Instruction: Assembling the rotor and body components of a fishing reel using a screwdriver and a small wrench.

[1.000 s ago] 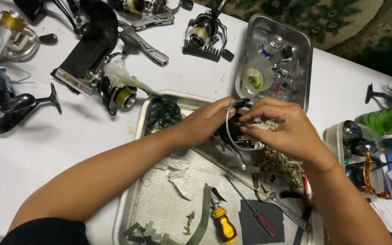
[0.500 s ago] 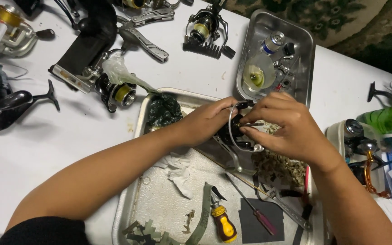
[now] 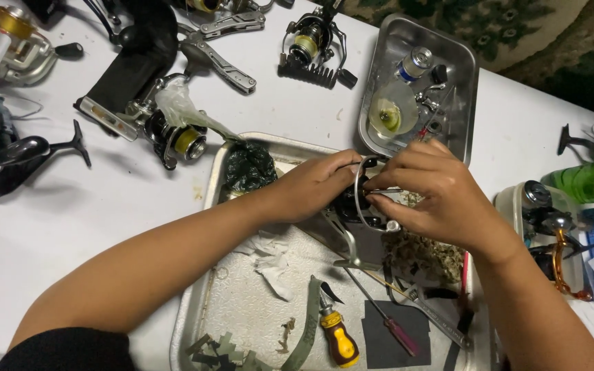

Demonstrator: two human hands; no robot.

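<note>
Now | both hands (image 3: 379, 192) curled, gripping dark fishing reel (image 3: 352, 206) | above metal tray (image 3: 242, 302)

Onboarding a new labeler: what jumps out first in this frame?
Dead centre, the left hand and right hand grip a dark spinning reel over a big metal tray, its wire bail looping between the fingers. In the tray's near part lie a yellow-handled screwdriver and a red-handled screwdriver. More fishing reels crowd the white table at upper left.

Reel (image 3: 359, 206) held over large tray (image 3: 201, 302); screwdrivers (image 3: 338, 336) in tray; small tray (image 3: 465, 75) behind.
</note>
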